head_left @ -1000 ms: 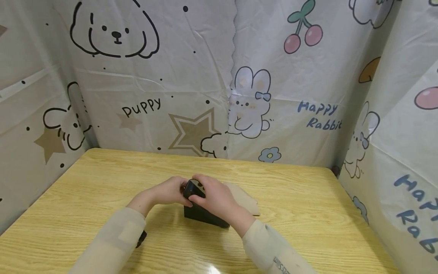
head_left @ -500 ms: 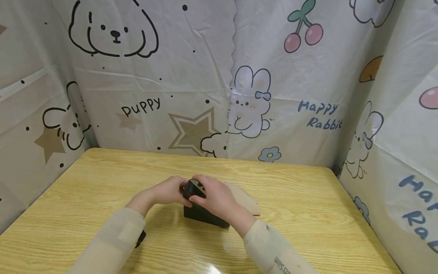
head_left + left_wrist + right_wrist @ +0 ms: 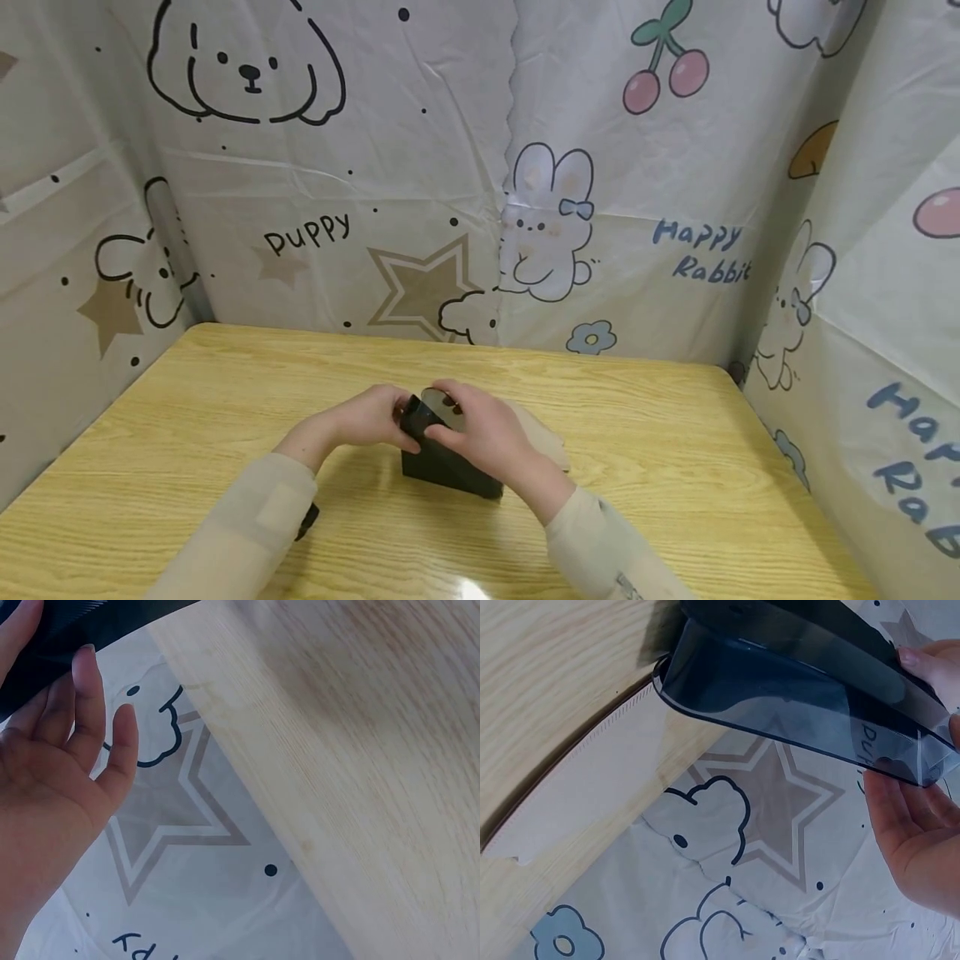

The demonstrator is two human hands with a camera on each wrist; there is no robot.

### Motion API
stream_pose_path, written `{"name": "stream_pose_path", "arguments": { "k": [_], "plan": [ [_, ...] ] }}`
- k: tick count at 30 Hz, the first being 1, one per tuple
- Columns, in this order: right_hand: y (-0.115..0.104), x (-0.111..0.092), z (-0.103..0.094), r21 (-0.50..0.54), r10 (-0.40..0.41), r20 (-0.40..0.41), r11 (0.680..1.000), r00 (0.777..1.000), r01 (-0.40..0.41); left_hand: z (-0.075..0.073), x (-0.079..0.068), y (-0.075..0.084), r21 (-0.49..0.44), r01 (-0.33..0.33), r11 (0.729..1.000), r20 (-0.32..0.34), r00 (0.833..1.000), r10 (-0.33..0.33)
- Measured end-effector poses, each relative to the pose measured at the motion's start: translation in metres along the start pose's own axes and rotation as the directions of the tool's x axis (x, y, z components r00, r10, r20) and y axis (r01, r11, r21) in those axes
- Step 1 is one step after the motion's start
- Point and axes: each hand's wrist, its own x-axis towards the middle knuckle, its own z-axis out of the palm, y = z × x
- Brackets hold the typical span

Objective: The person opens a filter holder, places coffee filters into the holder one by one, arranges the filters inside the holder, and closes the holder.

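Note:
A black coffee filter holder (image 3: 450, 473) with a wedge-shaped side and a smoky see-through lid (image 3: 817, 724) stands near the middle of the wooden table. My left hand (image 3: 367, 417) grips its left end, and some of those fingers are hidden behind it. From the right, my right hand (image 3: 487, 429) pinches the lid at the top, thumb on the near side. Part of the lid's rounded end shows between the hands. Pale, fan-shaped coffee filter papers (image 3: 543, 437) with a crimped edge lie just behind and right of the holder, partly covered by my right hand.
A small black item (image 3: 307, 522) pokes out from under the left sleeve (image 3: 247, 517). The wooden table (image 3: 660, 483) ends at a white cartoon-printed cloth (image 3: 420, 167) at the back and both sides.
My right hand has shifted slightly to the right with the lid, and more of the holder's dark left end and the lid's rounded edge now show. My left hand has stayed put.

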Motion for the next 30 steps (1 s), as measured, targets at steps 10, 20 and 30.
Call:
{"name": "stream_pose_path", "arguments": {
  "k": [10, 20, 30],
  "plan": [
    [0.008, -0.007, -0.013, 0.073, 0.018, -0.028, 0.997, 0.999, -0.016, -0.001, 0.002, 0.002, 0.041, -0.015, 0.999, -0.003, 1.000, 0.015],
    [0.012, -0.013, -0.025, 0.117, 0.065, 0.001, 0.991, 0.998, -0.064, -0.001, 0.003, 0.001, 0.023, -0.043, 0.999, 0.022, 0.999, 0.042],
    [0.017, -0.018, -0.033, 0.193, 0.065, 0.006, 0.979, 0.998, -0.065, -0.004, -0.003, -0.003, 0.074, -0.057, 0.996, 0.005, 0.998, 0.057]
  ]
}}
